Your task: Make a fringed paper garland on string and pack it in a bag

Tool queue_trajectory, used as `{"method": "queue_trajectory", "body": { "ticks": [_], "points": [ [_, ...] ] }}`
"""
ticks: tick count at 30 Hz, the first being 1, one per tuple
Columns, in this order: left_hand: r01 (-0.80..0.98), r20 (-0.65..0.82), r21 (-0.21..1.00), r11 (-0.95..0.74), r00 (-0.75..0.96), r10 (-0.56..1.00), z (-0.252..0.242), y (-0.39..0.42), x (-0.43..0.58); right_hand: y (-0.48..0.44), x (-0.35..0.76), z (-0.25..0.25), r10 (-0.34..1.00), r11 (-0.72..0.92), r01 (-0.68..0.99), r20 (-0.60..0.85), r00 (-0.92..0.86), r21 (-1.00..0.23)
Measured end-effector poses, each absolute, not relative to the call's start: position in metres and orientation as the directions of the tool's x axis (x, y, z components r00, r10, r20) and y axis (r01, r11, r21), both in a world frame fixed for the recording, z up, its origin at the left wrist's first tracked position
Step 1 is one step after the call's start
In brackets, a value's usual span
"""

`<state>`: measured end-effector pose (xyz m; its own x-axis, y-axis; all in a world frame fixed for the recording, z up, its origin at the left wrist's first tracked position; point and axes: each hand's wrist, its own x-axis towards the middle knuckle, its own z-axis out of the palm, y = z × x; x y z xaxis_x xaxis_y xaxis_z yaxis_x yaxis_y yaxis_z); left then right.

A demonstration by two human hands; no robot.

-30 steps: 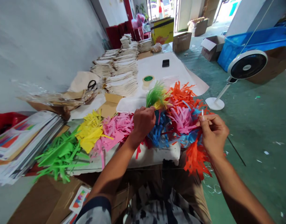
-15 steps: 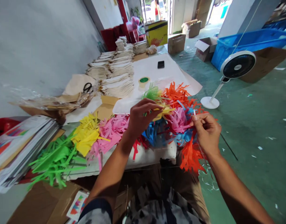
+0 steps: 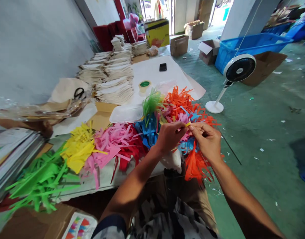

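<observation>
My left hand [image 3: 169, 136] and my right hand [image 3: 206, 139] meet over a garland of fringed paper tassels [image 3: 177, 109] in orange, pink, blue and green. Both pinch a small yellow tassel piece [image 3: 187, 124] between their fingertips. An orange tassel [image 3: 196, 166] hangs down below my right hand. Loose piles of fringed paper lie on the table to the left: pink [image 3: 110, 142], yellow [image 3: 79, 147], green [image 3: 40, 182] and red [image 3: 129, 154].
Stacks of folded white paper [image 3: 112, 76], a green tape roll [image 3: 144, 85], a black phone [image 3: 162, 67] and scissors [image 3: 79, 93] lie farther back on the table [image 3: 152, 71]. A white floor fan [image 3: 235, 71] stands to the right. Boxes and a blue crate [image 3: 247, 46] sit beyond.
My left hand moved right with the yellow piece and met my right hand, which came left. The camera view shifted, so the table slid leftward.
</observation>
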<state>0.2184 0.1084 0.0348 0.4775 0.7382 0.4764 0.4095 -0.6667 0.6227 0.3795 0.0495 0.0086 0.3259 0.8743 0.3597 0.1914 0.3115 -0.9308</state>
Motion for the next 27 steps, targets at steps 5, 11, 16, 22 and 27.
{"method": "queue_trajectory", "body": {
  "ticks": [5,11,16,22,27],
  "points": [
    [0.288,0.407,0.748,-0.598,0.512,0.756,0.032,0.105,0.217,0.051,0.383,0.011,0.909,0.283,0.143,0.313,0.274,-0.948],
    [0.008,0.136,0.986,-0.169,0.56,0.817,0.027,0.105,0.213,0.054,0.39,0.013,0.927,0.304,0.046,0.307,0.218,-0.952],
    [0.001,0.128,0.987,-0.159,0.586,0.8,0.029,0.106,0.212,0.054,0.393,0.012,0.951,0.257,0.005,0.254,0.179,-0.966],
    [-0.025,0.071,0.997,-0.071,0.61,0.789,0.031,0.108,0.211,0.053,0.395,0.013,0.959,0.245,-0.038,0.237,0.155,-0.969],
    [0.028,0.069,0.994,-0.106,0.59,0.804,0.031,0.107,0.213,0.052,0.393,0.012,0.961,0.248,-0.008,0.245,0.132,-0.969]
  ]
}}
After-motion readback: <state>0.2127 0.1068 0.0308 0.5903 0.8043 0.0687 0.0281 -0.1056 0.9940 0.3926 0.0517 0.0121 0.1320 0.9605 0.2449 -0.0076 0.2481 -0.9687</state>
